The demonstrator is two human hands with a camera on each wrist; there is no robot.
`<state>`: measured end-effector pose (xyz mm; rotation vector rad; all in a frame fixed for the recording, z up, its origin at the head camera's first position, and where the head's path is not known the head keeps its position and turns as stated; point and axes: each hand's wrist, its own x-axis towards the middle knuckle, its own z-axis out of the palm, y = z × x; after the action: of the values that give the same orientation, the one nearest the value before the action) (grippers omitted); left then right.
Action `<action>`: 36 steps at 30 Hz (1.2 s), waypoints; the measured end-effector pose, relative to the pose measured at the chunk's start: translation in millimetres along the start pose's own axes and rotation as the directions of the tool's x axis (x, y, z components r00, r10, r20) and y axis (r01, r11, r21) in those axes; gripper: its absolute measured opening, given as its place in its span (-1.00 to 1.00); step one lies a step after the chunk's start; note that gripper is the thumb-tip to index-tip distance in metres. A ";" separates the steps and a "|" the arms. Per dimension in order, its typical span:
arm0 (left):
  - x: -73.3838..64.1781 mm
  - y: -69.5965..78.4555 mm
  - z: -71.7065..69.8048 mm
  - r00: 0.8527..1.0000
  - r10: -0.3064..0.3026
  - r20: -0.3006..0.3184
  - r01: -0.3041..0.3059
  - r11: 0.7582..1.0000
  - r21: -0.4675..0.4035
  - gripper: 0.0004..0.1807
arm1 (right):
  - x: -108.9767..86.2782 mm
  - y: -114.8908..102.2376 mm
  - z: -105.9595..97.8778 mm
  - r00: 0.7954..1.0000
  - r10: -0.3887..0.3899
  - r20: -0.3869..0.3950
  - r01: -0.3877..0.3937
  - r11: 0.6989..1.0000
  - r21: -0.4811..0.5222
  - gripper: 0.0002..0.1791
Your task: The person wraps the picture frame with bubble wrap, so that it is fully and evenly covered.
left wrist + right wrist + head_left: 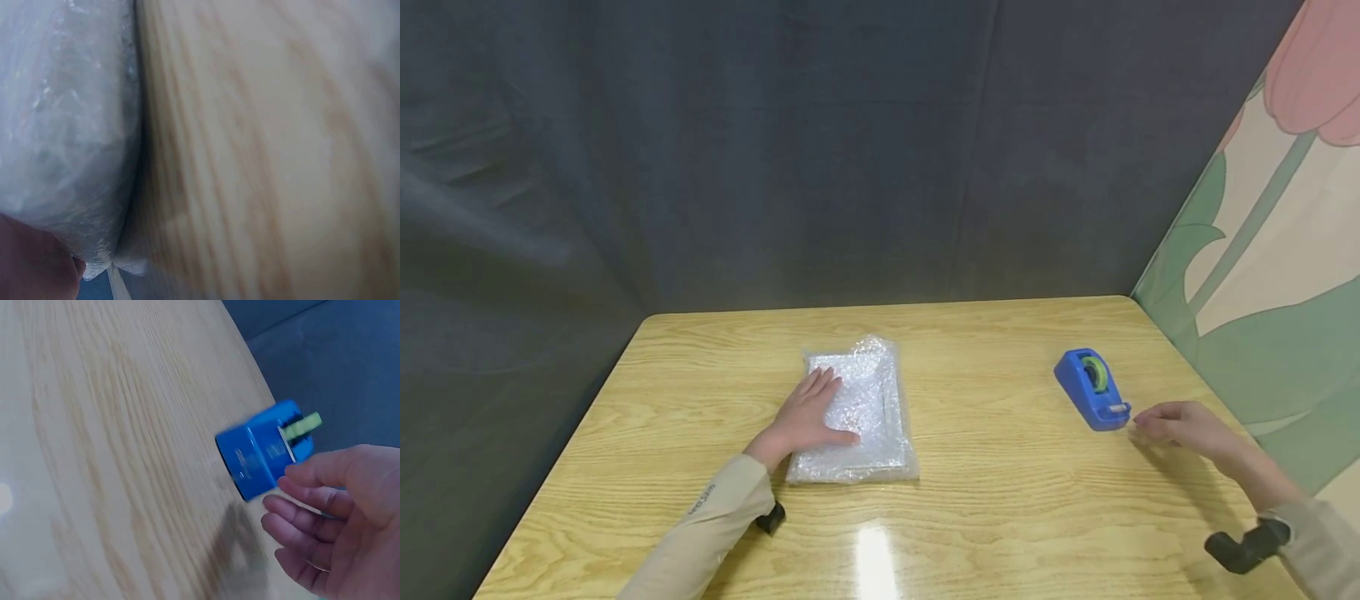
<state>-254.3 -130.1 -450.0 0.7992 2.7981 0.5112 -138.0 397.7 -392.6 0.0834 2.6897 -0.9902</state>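
A flat rectangular package in clear bubble wrap (868, 408) lies on the table, its edge also showing in the left wrist view. My left hand (808, 417) rests on its left part, fingers spread and thumb stretched across it. Off to the right stands a blue tape dispenser (1088, 392) with a green-cored tape roll (1097, 375) in it. Just beside the dispenser's front end is my right hand (1183, 429), fingers loosely bent. In the right wrist view its thumb and index fingertips come close together by the dispenser (253, 456); no tape between them can be made out.
The wooden table (992, 500) has a light reflection near its front. A dark curtain (820, 167) hangs behind and to the left. On the right is a panel with a tulip pattern (1270, 317). Black wrist cameras (1247, 546) sit at the sleeves.
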 end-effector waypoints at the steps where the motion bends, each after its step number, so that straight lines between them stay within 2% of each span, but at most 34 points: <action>1: 0.1 0.3 -0.2 1.000 0.001 0.000 -0.001 1.000 0.001 0.15 | 0.2 -0.8 2.4 1.000 -0.010 -0.023 0.010 1.000 0.003 -0.58; 3: 0.1 1.0 -0.7 1.000 0.006 -0.001 -0.006 1.000 0.002 0.15 | 0.4 -1.4 7.6 0.999 -0.014 -0.050 0.016 0.999 0.034 -0.57; 8: 1.1 1.2 -0.2 1.000 0.004 0.001 -0.004 1.000 0.004 0.16 | 1.3 -0.6 16.4 0.995 0.041 -0.094 -0.030 0.994 0.109 -0.49; 14: 1.8 0.2 0.8 1.000 0.001 0.004 -0.001 1.000 0.004 0.16 | 3.7 0.9 20.4 0.985 0.133 -0.111 -0.106 0.970 0.218 -0.39; 18: 1.4 0.2 0.1 1.000 -0.003 0.010 0.003 1.000 -0.003 0.16 | 4.2 1.5 22.5 0.979 0.161 -0.126 -0.124 0.958 0.259 -0.39; 25: 0.8 0.0 -1.8 1.000 0.010 -0.007 -0.010 1.000 -0.008 0.15 | 4.6 1.8 25.7 0.974 0.180 -0.135 -0.133 0.945 0.299 -0.36; 29: 0.9 -1.0 -1.1 1.000 0.004 0.003 -0.003 1.000 -0.008 0.15 | 5.5 1.9 27.4 0.976 0.172 -0.137 -0.122 0.941 0.314 -0.37; 36: 1.0 -2.6 0.5 1.000 0.001 0.000 -0.001 1.000 -0.007 0.16 | 7.7 1.2 29.8 0.971 0.190 -0.147 -0.140 0.945 0.296 -0.32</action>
<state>-256.3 -131.5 -451.6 0.7988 2.7947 0.5212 -138.2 379.2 -417.2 0.4656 2.6152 -1.3626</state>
